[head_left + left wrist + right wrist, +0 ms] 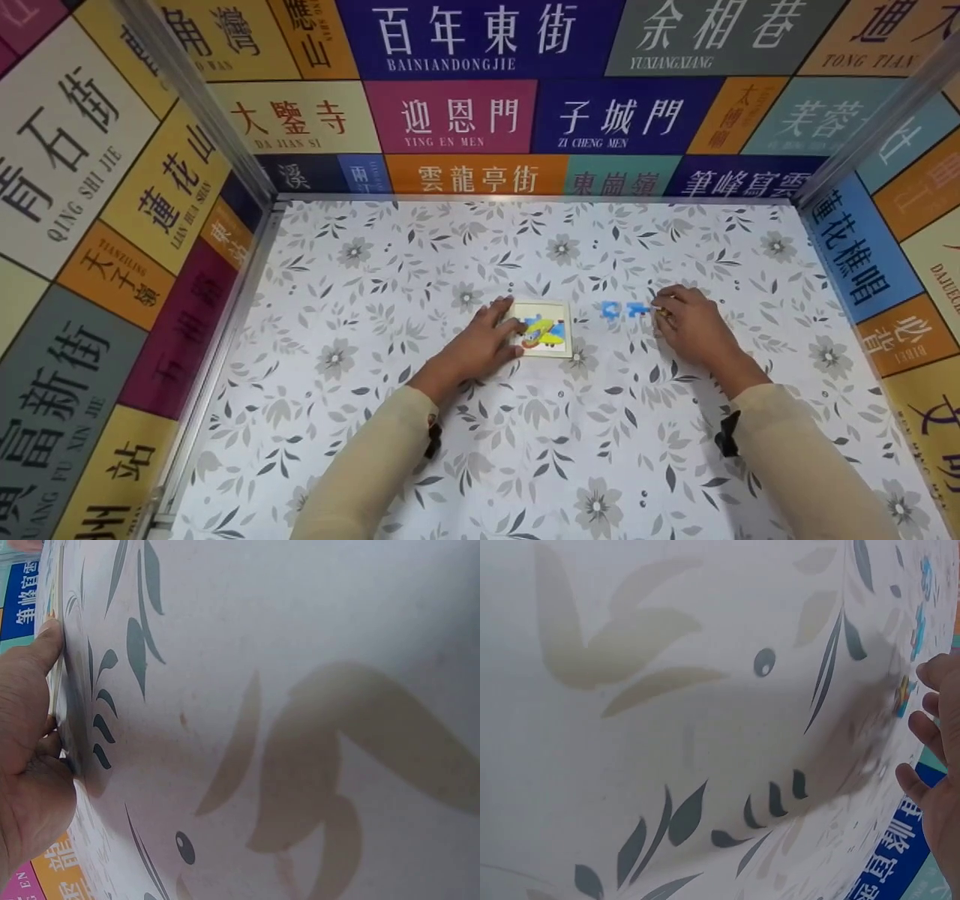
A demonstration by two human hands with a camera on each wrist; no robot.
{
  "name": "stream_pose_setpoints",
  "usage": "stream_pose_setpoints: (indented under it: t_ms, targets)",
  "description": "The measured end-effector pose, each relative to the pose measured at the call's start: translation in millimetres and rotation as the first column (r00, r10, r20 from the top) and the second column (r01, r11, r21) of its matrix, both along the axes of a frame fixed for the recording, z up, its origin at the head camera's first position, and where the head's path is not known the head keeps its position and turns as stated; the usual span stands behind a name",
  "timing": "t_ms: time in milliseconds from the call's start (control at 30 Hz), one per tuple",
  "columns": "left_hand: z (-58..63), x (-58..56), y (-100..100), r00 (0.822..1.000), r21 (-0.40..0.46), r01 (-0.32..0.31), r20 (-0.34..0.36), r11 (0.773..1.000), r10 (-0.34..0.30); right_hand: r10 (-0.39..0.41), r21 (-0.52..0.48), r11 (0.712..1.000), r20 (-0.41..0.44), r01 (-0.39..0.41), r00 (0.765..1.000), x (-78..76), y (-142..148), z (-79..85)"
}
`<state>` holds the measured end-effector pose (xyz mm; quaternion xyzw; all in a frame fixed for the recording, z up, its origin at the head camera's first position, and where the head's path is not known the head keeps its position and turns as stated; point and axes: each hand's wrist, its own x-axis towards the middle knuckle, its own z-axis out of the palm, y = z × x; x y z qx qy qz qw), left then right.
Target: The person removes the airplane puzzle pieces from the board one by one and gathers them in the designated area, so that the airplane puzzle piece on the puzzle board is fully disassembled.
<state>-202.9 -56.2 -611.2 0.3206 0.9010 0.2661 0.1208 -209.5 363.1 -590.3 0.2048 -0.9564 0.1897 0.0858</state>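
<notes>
A small puzzle tray [568, 330] with a pale rim lies on the table. The pieces in it show a yellow airplane [543, 330] on blue and white; its upper part shows bare tray. My left hand [484, 341] holds the tray by its left side, fingers reaching over the rim. In the left wrist view, a digit [46, 645] presses on the tray's edge. To the right of the tray lie blue puzzle pieces [611, 309]. My right hand [694, 326] is at the rightmost puzzle piece [902, 697], blue and orange, with bent fingers and the thumb apart.
The table [420, 247] has a white covering with grey flowers and leaves. Upright panels with coloured street-name blocks [450, 116] border its back and both sides.
</notes>
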Motion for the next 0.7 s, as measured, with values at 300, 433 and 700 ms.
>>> stream_pose_setpoints:
  t_ms: [300, 433, 700]
  targets:
    - [-0.2, -1.0, 2, 0.999, -0.032, -0.03, 0.025, 0.999, 0.031, 0.087, 0.012, 0.996, -0.072, -0.087, 0.994, -5.5, -29, 0.7]
    - [-1.5, -2.2, 2, 0.999, -0.044, -0.041, 0.023, 0.998, 0.042, 0.114, -0.001, 0.993, -0.085, -0.115, 0.99, -5.4, -44, 1.6]
    - [-0.8, -3.0, 2, 0.997, -0.103, -0.074, -0.006, 0.992, 0.074, 0.118, 0.006, 0.993, -0.011, -0.118, 0.993, -1.4, -77, 2.8]
